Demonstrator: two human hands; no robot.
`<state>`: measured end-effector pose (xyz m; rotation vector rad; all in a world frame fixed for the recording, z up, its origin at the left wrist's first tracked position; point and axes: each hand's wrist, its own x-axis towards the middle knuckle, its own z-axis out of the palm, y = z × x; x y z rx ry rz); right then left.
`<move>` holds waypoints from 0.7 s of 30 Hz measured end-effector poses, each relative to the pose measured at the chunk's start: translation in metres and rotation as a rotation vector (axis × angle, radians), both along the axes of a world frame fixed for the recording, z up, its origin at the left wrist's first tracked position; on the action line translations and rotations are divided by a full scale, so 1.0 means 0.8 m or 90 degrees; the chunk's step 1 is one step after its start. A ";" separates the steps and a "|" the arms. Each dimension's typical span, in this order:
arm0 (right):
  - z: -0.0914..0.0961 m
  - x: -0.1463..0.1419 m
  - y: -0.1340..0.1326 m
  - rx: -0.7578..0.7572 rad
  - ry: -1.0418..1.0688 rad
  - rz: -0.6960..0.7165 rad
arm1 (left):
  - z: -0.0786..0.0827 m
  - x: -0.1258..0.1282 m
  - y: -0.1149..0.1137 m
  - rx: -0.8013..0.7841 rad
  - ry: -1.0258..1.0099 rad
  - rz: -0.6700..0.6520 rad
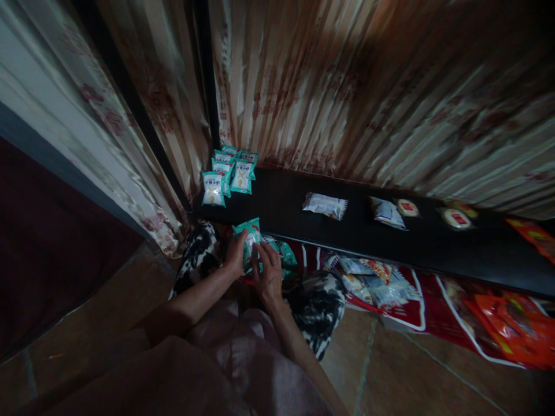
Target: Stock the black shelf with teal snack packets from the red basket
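Your left hand (236,254) and right hand (269,276) both grasp one glossy teal plastic snack packet (252,237); the slick film may slip out if your pinch loosens

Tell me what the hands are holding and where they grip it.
Both hold one teal snack packet. The left hand grips its left edge, and the right hand has fingers on its lower right side.
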<state>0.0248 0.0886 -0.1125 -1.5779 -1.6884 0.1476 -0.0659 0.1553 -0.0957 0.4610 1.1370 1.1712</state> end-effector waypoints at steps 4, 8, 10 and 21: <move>-0.001 -0.004 -0.001 -0.002 0.014 -0.027 | 0.007 0.001 -0.008 -0.005 0.044 -0.011; -0.002 -0.002 -0.002 0.003 0.032 -0.032 | 0.016 0.004 -0.018 -0.001 0.059 -0.011; -0.003 0.000 -0.001 -0.004 0.053 -0.041 | 0.020 0.004 -0.021 0.011 0.062 -0.015; 0.006 -0.002 0.001 -0.203 0.335 -0.117 | 0.029 -0.003 -0.029 0.009 0.092 -0.021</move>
